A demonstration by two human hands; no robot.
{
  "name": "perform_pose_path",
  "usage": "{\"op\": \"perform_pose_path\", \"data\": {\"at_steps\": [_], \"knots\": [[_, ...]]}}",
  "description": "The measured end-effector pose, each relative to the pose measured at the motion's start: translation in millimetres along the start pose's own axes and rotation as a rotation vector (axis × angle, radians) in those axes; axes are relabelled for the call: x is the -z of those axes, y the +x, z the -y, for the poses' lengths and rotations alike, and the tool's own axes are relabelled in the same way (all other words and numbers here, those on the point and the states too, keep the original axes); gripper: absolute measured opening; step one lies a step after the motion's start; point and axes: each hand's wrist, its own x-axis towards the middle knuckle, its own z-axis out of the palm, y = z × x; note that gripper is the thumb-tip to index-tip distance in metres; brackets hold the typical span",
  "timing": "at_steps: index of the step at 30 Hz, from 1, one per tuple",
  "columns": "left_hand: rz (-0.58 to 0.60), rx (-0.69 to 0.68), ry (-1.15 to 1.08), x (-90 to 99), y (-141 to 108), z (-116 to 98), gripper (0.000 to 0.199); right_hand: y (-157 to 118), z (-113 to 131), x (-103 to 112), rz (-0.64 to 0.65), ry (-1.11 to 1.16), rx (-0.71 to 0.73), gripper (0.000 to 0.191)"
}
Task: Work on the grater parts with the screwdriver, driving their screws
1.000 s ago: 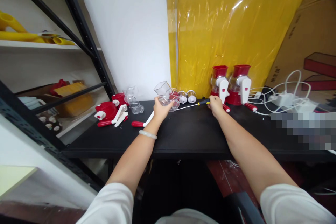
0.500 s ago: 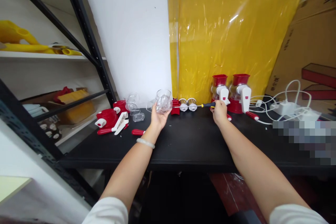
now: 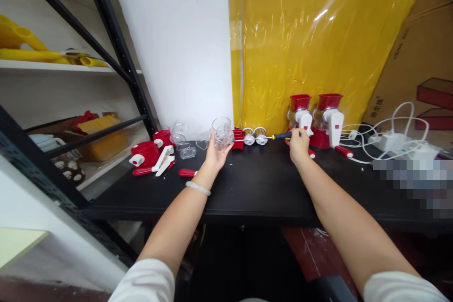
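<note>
A black table (image 3: 255, 188) carries everything. At its back edge stand two red-and-white grinders (image 3: 320, 120). Just left of them the right hand (image 3: 299, 144) has its fingers closed around a screwdriver (image 3: 274, 137). Further left, the left hand (image 3: 215, 153) grips a clear plastic cup (image 3: 222, 131), raised above the table.

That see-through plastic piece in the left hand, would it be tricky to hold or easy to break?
The clear plastic housing looks thin-walled and hollow, so probably light. Its glossy, rounded surface may be slippery, which may be why the left hand cups it from below. Set on its side, it would likely roll.
</note>
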Motion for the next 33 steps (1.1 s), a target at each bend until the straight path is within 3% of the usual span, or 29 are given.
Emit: {"op": "perform_pose_path", "data": {"at_steps": [11, 16, 24, 28, 33], "knots": [[0.003, 0.093, -0.032, 3.1, -3.5, -1.2, 0.066, 0.0, -1.8, 0.6, 0.008, -0.030, 0.025, 0.008], [-0.047, 0.104, 0.009, 1.9, -2.6, -5.0, 0.054, 4.4, -3.1, 3.1, -0.011, -0.003, -0.010, 0.008], [0.073, 0.109, 0.127, 3.6, -2.6, -10.9, 0.073, 11.0, -4.4, 2.7, -0.040, 0.110, -0.127, 0.015], [0.088, 0.082, 0.144, 5.0, -3.6, -11.4, 0.069, 7.8, -3.7, 1.5, -0.020, 0.147, -0.167, 0.017], [0.129, 0.053, 0.009, 2.8, -8.9, -14.5, 0.055, 2.6, -5.3, -1.1, 0.022, 0.177, -0.212, 0.020]]}}
